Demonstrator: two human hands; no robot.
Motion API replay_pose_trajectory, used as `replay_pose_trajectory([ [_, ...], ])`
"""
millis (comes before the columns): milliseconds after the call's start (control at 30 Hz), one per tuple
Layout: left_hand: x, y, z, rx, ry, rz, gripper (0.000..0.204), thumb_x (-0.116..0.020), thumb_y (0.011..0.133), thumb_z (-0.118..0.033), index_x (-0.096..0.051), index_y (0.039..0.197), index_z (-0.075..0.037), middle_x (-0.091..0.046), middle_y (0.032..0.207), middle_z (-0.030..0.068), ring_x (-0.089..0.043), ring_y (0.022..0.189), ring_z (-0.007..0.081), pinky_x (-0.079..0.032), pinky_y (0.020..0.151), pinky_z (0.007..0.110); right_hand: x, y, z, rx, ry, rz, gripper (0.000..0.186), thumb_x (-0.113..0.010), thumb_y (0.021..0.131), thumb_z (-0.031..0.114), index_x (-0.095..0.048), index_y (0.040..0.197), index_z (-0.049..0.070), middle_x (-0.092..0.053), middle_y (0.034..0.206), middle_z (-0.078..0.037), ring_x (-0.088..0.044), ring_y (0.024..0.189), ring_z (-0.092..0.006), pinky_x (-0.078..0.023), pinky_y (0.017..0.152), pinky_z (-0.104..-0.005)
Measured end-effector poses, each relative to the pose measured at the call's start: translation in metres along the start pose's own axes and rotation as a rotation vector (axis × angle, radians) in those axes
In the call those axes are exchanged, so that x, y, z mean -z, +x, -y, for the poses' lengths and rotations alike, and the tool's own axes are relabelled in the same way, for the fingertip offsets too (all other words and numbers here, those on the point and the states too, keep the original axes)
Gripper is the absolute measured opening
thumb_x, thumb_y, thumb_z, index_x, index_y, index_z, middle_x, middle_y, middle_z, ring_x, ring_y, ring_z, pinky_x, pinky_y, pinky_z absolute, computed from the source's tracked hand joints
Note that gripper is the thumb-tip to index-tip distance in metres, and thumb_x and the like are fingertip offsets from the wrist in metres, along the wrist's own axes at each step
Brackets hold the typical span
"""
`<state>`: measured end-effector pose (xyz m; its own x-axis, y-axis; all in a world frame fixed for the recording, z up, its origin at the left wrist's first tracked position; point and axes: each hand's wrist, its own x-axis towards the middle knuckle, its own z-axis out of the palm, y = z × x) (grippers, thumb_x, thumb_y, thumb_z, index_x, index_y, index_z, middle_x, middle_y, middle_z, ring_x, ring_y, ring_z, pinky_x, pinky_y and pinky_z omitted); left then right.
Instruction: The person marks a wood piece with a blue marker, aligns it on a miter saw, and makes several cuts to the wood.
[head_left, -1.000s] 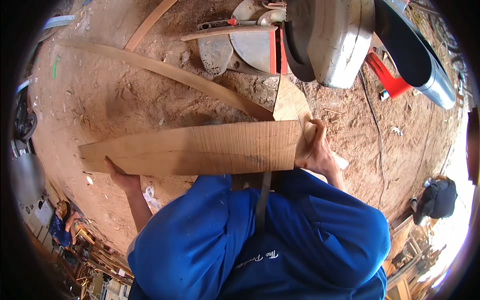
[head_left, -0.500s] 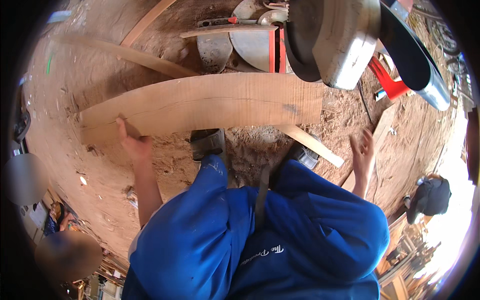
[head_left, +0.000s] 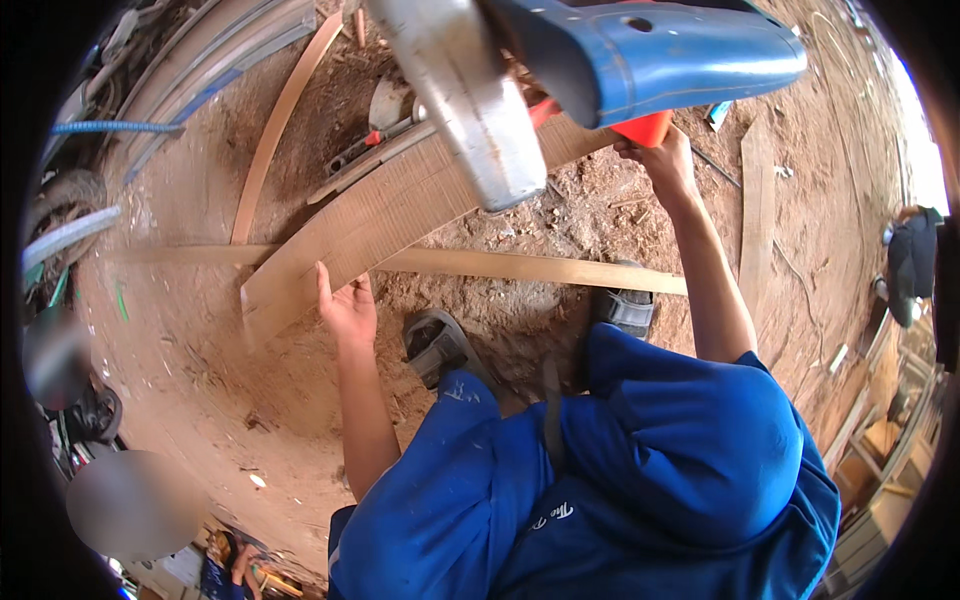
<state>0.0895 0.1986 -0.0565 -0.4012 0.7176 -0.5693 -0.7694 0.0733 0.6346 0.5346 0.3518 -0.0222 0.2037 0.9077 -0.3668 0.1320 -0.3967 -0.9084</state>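
A wide, slightly curved wooden board (head_left: 370, 215) lies at a slant before me, its left end nearer and lower. My left hand (head_left: 350, 312) grips its near edge close to that end, one finger stretched over the top face. At the far right end is my right hand (head_left: 662, 165), its fingers curled against the board beside a red part (head_left: 644, 128). A blue shell-like piece (head_left: 690, 60) and a worn silver metal piece (head_left: 480, 120) hang close in front, hiding part of the board and its right end.
A long thin strip of wood (head_left: 520, 266) runs under the board, over the dirt floor. Another curved strip (head_left: 283, 130) lies at far left, and a plank (head_left: 757, 210) at right. My sandalled feet (head_left: 440, 345) are close by. A person's blurred shape appears at lower left.
The board has turned, its right end swinging away and its left end nearer. My right hand, apart from it before, has moved up to its right end. My left hand stays on its edge.
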Motion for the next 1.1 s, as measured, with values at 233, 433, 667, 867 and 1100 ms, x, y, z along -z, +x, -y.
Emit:
replay_pose_trajectory([
  [233, -0.025, 0.000, -0.013, -0.035, 0.480, -0.260, 0.040, -0.082, 0.086, -0.033, -0.060, 0.108, -0.009, -0.053, 0.081, -0.0018, -0.046, 0.060, 0.0054, -0.032, 0.047, 0.019, 0.001, 0.005, -0.017, 0.064, 0.045, -0.081, 0.067, -0.079, 0.088, 0.026, -0.053, 0.138, -0.010, -0.074, 0.106, -0.018, -0.074, 0.095, -0.0199, -0.056, 0.085, -0.0315],
  [433, -0.015, 0.006, -0.003, 0.028, 0.457, -0.318, 0.041, -0.083, 0.084, -0.038, -0.059, 0.102, -0.010, -0.044, 0.073, -0.0040, -0.041, 0.054, 0.0041, -0.027, 0.041, 0.020, -0.007, 0.001, -0.002, 0.003, -0.180, -0.124, 0.062, -0.078, 0.088, 0.036, -0.060, 0.135, 0.000, -0.070, 0.113, -0.019, -0.071, 0.097, -0.0254, -0.053, 0.094, -0.0396],
  [667, -0.021, 0.004, 0.012, -0.033, 0.457, -0.389, 0.044, -0.085, 0.083, -0.038, -0.060, 0.105, -0.009, -0.045, 0.075, -0.0042, -0.042, 0.055, 0.0048, -0.028, 0.042, 0.019, -0.009, 0.014, -0.022, 0.092, -0.555, -0.245, 0.060, -0.079, 0.086, 0.041, -0.064, 0.133, 0.005, -0.054, 0.124, -0.021, -0.055, 0.119, -0.0337, -0.045, 0.105, -0.0464],
  [867, -0.008, 0.008, 0.009, -0.120, 0.373, -0.431, 0.043, -0.087, 0.081, -0.035, -0.061, 0.104, -0.009, -0.050, 0.080, -0.0043, -0.043, 0.061, 0.0065, -0.033, 0.050, 0.020, -0.015, 0.014, -0.047, 0.258, -0.626, -0.205, 0.061, -0.078, 0.086, 0.041, -0.061, 0.132, 0.003, -0.052, 0.125, -0.024, -0.047, 0.125, -0.0391, -0.040, 0.107, -0.0518],
  [1100, -0.001, 0.013, 0.007, -0.131, 0.426, -0.462, 0.045, -0.086, 0.082, -0.034, -0.061, 0.107, -0.007, -0.054, 0.088, -0.0028, -0.044, 0.063, 0.0083, -0.036, 0.054, 0.022, -0.027, 0.009, -0.051, 0.420, -0.669, -0.243, 0.055, -0.078, 0.087, 0.036, -0.055, 0.124, 0.003, -0.055, 0.115, -0.017, -0.050, 0.116, -0.0321, -0.040, 0.102, -0.0490],
])
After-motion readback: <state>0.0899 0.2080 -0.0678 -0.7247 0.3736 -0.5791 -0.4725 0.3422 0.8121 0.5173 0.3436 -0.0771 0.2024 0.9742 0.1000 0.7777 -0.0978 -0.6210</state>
